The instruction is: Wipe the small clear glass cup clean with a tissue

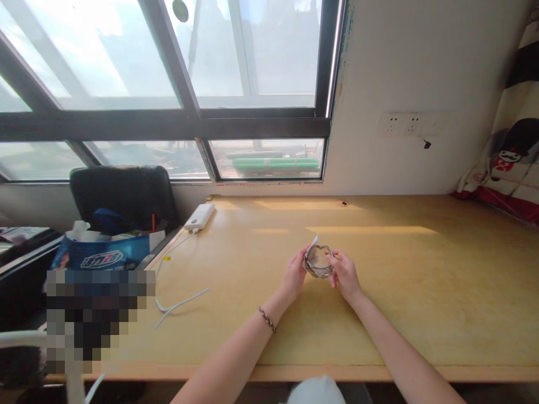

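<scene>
Above the middle of the wooden table (236,331), my two hands hold a small round see-through dish or ring (320,275) with a wavy, metallic-looking rim. My left hand (293,275) is closed round its left side, and a white tissue or cloth (314,242) sticks up between that hand and the rim. On the opposite side, my right hand (345,274) grips the rim with the thumb and fingers, some of them reaching inside. A braided bracelet (267,320) circles my left wrist. The underside of the round thing is hidden from me.
A white power strip (199,216) lies at the table's back left, its white cable (182,306) running along the left edge. Beyond that edge stand a black chair (124,193) and a blue bag (105,255). A patterned curtain (509,163) hangs at the right.
</scene>
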The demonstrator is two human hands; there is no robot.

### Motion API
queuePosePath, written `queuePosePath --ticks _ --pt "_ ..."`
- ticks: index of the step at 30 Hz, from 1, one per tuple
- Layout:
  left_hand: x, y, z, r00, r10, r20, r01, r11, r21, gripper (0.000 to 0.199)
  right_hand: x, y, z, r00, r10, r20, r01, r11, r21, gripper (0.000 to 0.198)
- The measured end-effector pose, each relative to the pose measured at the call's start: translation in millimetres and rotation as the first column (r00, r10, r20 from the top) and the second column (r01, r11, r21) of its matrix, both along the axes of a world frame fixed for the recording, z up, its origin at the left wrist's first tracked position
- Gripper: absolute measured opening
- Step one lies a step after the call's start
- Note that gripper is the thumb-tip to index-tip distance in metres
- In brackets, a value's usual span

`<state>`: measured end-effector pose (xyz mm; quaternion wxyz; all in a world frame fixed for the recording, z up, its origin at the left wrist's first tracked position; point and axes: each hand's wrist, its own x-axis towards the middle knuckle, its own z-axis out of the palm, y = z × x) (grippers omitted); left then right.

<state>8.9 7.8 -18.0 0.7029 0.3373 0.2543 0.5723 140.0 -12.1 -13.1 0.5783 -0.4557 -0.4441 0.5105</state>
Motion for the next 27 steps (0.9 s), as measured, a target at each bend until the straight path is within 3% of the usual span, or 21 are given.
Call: queuePosePath --ticks 4,7,12,16,19,22,25,27 --pt "-3.1 -3.5 1.6 0.994 -0.103 0.025 0.105 0.978 -0.183 0.039 -7.8 -5.0 -2.7 0.992 0.092 -0.090 -0.100 0.991 -0.090 0.040" --pt "-6.2 -5.2 5.0 0.985 -0.152 0.087 0.169 0.953 -0.251 0.039 -13.3 -9.0 -1.2 0.978 0.136 -0.159 -0.154 0.982 -0.107 0.046" --pt "-8.6 -9.6 15.9 0.968 -0.205 0.147 0.230 0.957 -0.179 0.039 -12.7 -10.3 4.2 0.967 0.129 -0.220 -0.151 0.985 -0.088 0.024" --pt "-6.4 -13.0 22.4 0.947 -0.260 0.188 0.283 0.953 -0.107 0.035 -11.0 -8.2 5.2 0.977 0.068 -0.201 -0.073 0.997 -0.018 0.023" --pt "-6.2 -12.9 22.4 0.908 -0.358 0.218 0.388 0.915 -0.114 0.037 -10.2 -8.3 5.5 0.990 0.018 -0.142 -0.012 0.999 0.044 0.030" --pt "-10.2 -11.0 18.6 0.836 -0.500 0.225 0.537 0.829 -0.156 0.045 -7.6 -10.0 6.3 0.999 -0.019 -0.027 0.021 0.996 0.082 0.028" --pt "-14.6 -9.4 12.3 0.791 -0.574 0.214 0.611 0.763 -0.210 0.050 -3.3 -11.6 7.3 0.978 -0.091 0.189 0.069 0.990 0.119 0.028" --pt "-14.6 -9.6 7.8 0.792 -0.573 0.209 0.609 0.761 -0.224 0.050 -0.4 -11.6 7.2 0.919 -0.170 0.357 0.111 0.978 0.179 0.029"
